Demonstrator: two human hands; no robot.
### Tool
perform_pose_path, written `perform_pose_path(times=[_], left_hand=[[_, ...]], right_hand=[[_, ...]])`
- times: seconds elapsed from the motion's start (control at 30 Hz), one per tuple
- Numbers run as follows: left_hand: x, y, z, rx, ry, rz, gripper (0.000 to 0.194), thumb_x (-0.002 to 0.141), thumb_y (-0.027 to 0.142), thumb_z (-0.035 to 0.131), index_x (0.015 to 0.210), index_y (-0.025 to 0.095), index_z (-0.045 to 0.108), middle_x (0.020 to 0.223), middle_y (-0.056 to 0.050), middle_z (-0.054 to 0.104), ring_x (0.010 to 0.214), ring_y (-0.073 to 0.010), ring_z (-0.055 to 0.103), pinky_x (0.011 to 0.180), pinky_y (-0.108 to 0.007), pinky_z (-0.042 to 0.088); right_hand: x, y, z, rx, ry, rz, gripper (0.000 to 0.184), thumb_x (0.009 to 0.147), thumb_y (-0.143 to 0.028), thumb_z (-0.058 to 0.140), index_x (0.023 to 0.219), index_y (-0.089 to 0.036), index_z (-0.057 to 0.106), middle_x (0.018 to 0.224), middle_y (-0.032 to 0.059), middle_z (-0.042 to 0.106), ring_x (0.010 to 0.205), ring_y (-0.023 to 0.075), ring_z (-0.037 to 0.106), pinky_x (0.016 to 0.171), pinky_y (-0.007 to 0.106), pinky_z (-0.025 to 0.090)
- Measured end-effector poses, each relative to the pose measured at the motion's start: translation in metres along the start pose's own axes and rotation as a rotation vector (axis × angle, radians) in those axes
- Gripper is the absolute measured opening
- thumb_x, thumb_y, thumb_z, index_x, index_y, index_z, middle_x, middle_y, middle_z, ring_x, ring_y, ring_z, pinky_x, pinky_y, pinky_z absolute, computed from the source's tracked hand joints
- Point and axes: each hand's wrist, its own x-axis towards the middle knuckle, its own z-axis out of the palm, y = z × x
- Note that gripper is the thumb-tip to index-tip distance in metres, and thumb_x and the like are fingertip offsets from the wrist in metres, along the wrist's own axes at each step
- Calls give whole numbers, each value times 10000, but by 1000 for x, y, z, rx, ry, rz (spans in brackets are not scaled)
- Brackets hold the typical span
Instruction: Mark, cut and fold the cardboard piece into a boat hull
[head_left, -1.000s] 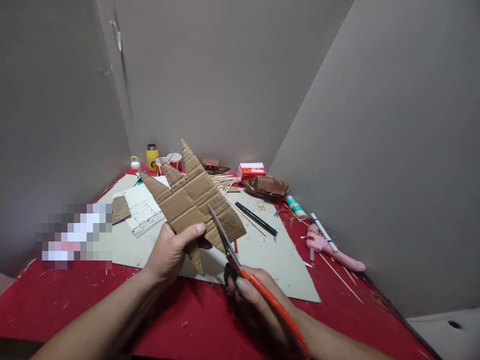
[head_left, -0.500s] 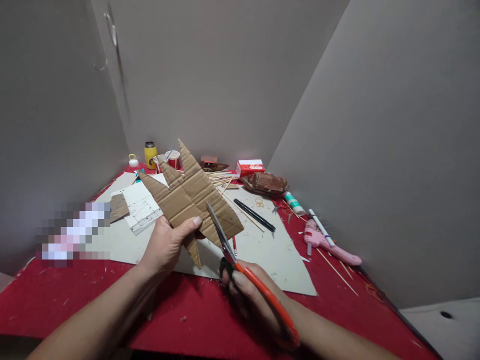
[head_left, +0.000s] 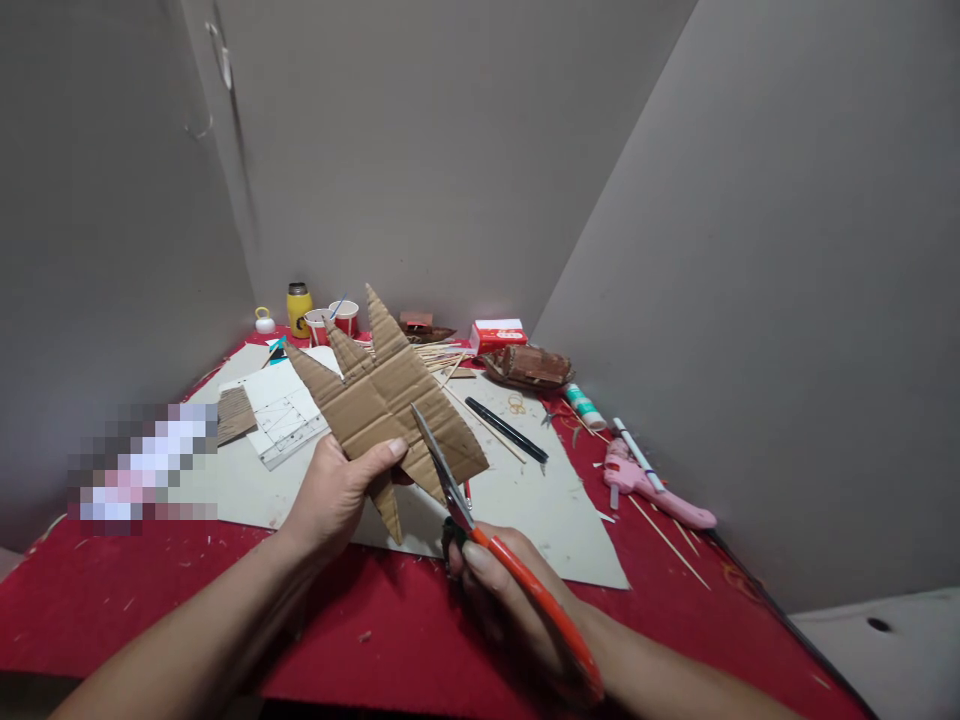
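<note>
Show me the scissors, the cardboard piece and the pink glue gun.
Scissors [head_left: 499, 550], head view: on the orange handle.
Cardboard piece [head_left: 382, 385], head view: on its flat middle.
Pink glue gun [head_left: 636, 484], head view: on its body.

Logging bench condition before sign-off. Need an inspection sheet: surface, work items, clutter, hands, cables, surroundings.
Surface: red-covered table, pale board on it, small scraps scattered.
Work items: pointed corrugated cardboard piece; orange-handled scissors, one blade lying over its face.
Clutter: black pen, drawing sheet, thin wooden sticks, wooden model boat, yellow bottle, paper cups, pink hot glue gun with a white marker across it.
Hands: left hand grips the cardboard piece, thumb on top; right hand holds the scissors by their handles.
Cables: dark line from the hot glue gun's handle along the table's right edge; cord or edging, cannot tell.
Surroundings: grey walls left, ahead and right; pixelated patch at left hides what is there.
</note>
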Motion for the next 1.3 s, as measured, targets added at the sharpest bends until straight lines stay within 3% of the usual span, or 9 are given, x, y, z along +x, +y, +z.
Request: perform_pose_path(times=[0.47, 0.63, 0.73, 1.07, 1.3], left_hand=[[4, -2, -3, -87, -32, 7, 326, 728, 283, 788, 997, 140, 675, 857, -40, 687, 696, -154, 619, 641, -280, 541], [4, -4, -3, -50, -54, 15, 252, 741, 315, 776, 866, 112, 697, 674, -33, 657, 588, -146, 597, 584, -271, 528], [4, -7, -3, -95, -81, 38, 249, 723, 292, 777, 904, 140, 700, 755, -21, 689, 583, -129, 607, 576, -255, 530], [4, -9, -4, -85, -75, -20, 223, 697, 315, 780, 801, 141, 687, 621, -13, 667, 516, -135, 610, 529, -248, 495], [2, -7, -2, -106, -64, -25, 235, 664, 313, 798, 795, 151, 691, 661, -9, 679, 534, -133, 607, 552, -264, 510]], right_hand=[[1, -1, -2, -2, -8, -5, 540, 917, -715, 395, 817, -195, 501, 497, -65, 408, 426, 90, 329, 415, 241, 245], [2, 10, -2, 18, 3, -9, 497, 935, -670, 418, 828, -193, 508, 532, -61, 408, 446, 92, 341, 423, 234, 262], [4, 18, -2, 60, 42, 18, 457, 933, -639, 452, 837, -197, 518, 606, -40, 442, 495, 103, 386, 448, 224, 317], [0, 12, 4, 110, 164, 98, 463, 887, -651, 516, 753, -210, 559, 564, -14, 475, 496, 138, 436, 449, 243, 395], [2, 14, -6, 96, 53, 100, 467, 885, -653, 514, 797, -204, 611, 595, 6, 517, 491, 142, 439, 438, 258, 414]])
